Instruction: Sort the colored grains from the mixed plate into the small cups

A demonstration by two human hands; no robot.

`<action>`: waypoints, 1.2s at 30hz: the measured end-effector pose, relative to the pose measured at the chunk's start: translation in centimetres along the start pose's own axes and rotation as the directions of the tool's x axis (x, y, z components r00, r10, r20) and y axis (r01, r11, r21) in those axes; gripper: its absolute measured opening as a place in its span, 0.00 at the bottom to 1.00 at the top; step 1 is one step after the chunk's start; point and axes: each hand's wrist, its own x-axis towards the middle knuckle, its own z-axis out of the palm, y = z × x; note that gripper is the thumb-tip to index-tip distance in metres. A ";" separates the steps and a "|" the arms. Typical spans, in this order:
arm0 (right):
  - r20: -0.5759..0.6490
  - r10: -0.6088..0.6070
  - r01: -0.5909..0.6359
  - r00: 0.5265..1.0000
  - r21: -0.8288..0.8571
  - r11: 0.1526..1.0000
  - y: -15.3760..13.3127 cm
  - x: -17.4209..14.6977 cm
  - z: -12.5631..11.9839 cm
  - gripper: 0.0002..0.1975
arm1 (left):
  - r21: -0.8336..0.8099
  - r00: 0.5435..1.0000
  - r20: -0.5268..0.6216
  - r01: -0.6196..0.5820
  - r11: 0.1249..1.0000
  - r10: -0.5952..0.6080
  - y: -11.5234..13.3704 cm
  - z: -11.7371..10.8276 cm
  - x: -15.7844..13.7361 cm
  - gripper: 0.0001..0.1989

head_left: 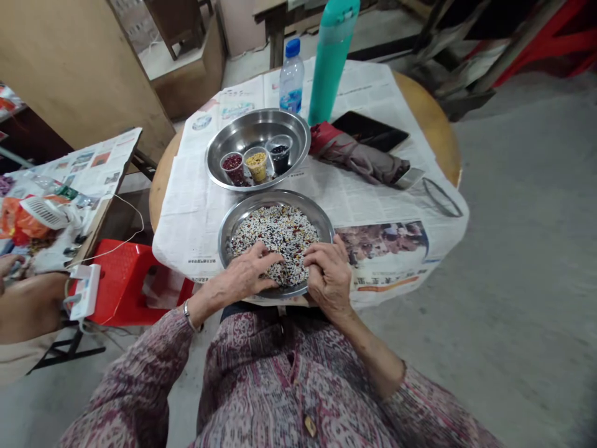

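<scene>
A steel bowl (227,231) at the near edge of the table holds mixed grains (280,233), mostly white with black, yellow and dark red ones among them. My left hand (254,269) reaches over the bowl's near left side, its thumb and fingers apart, fingertips at the grains. On the right side, my right hand (327,270) is curled over the rim with fingers pressed together; anything between them is too small to make out. Behind, a second steel bowl (242,132) contains three clear cups: one of red beans (233,168), one of yellow grains (256,165), one of black beans (280,154).
Newspaper (186,211) covers the round table. A water bottle (291,78), a green bottle (332,62), a dark tablet-like object (370,129) and a folded umbrella (359,155) lie or stand behind. At left are a red stool (121,280) and another person's leg (32,308).
</scene>
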 end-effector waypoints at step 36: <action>0.008 0.006 -0.005 1.000 -0.089 0.996 0.5 -0.5 0.3 0.12 | 0.247 0.986 -0.148 -0.043 0.968 0.082 -1.2 0.1 8.9 0.12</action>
